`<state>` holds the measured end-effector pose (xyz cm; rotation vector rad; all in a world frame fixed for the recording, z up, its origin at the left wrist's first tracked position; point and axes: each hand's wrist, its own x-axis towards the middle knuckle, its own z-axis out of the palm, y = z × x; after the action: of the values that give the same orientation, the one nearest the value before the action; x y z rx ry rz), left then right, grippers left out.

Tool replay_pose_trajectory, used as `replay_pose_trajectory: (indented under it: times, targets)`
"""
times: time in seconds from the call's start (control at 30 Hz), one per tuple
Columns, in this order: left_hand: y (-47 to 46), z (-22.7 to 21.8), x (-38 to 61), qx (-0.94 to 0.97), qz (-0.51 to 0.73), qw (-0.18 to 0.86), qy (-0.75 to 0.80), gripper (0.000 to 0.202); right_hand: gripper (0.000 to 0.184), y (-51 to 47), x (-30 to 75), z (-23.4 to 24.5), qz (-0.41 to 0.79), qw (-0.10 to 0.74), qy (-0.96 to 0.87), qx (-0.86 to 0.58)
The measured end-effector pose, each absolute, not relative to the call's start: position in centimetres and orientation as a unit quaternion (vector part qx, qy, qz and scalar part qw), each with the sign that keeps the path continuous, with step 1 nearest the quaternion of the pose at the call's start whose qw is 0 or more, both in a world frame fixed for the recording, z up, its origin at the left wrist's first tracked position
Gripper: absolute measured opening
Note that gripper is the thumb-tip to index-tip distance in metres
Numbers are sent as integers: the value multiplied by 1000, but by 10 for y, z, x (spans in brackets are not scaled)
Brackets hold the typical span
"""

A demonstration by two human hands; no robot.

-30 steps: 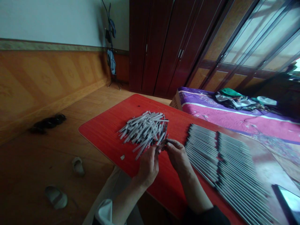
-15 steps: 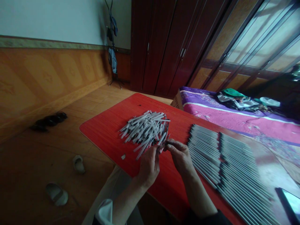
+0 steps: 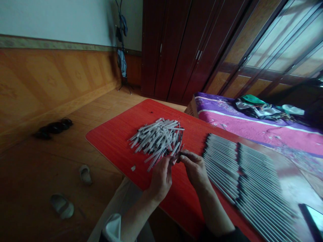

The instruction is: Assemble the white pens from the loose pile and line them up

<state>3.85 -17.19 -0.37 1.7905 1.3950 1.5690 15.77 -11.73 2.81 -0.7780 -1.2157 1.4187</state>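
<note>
My left hand (image 3: 160, 178) and my right hand (image 3: 195, 169) meet over the red table (image 3: 113, 141), fingertips pinched together on a thin pen (image 3: 176, 156) held between them. Just beyond the fingers lies a loose pile of white and black pens (image 3: 157, 138). To the right of my right hand, several pens (image 3: 242, 174) lie side by side in two neat rows.
A phone (image 3: 313, 218) lies at the table's near right corner. A small white scrap (image 3: 133, 167) rests near the left edge. A bed with a pink and purple cover (image 3: 252, 124) stands behind the table. Slippers (image 3: 62, 205) and dark shoes (image 3: 54, 127) lie on the wooden floor.
Both hands stay pinched on the pen with only small finger movement. The view has shifted slightly, so the table sits a little further right.
</note>
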Motion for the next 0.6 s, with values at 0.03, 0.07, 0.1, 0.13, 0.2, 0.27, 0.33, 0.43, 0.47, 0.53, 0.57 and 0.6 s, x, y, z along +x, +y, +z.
replay_pose_trajectory:
  times: [0.03,0.07,0.1,0.13,0.2,0.27,0.33,0.43,0.47,0.53,0.57,0.6]
  targets:
    - [-172,-3,38,637,559,189,496,26,12,-118,158,29,589,527,-517,-329]
    - [-172,-2,38,638,559,187,495,26,12,-118,159,30,584,526,-522,-330]
    - [-173,-1,38,639,559,185,495,27,11,-118,159,32,580,525,-528,-330]
    - [-173,0,38,642,557,184,494,28,11,-119,160,33,576,523,-535,-330]
    - [-174,3,38,646,552,185,494,30,10,-119,161,36,568,518,-550,-326]
    - [-174,4,37,648,545,189,498,31,8,-119,161,37,560,515,-561,-325]
    - [-175,4,37,648,539,188,504,31,9,-119,162,37,555,517,-563,-329]
    - [-175,2,37,647,538,183,509,31,12,-119,162,36,556,516,-562,-331]
    - [-175,2,37,646,537,182,511,31,13,-119,161,36,555,514,-565,-328]
    - [-175,1,36,646,534,180,515,31,11,-119,160,37,548,513,-574,-328]
    - [-175,0,37,646,531,177,519,31,9,-120,160,38,540,512,-579,-334]
    - [-175,0,37,647,527,173,523,31,8,-120,160,39,530,511,-582,-345]
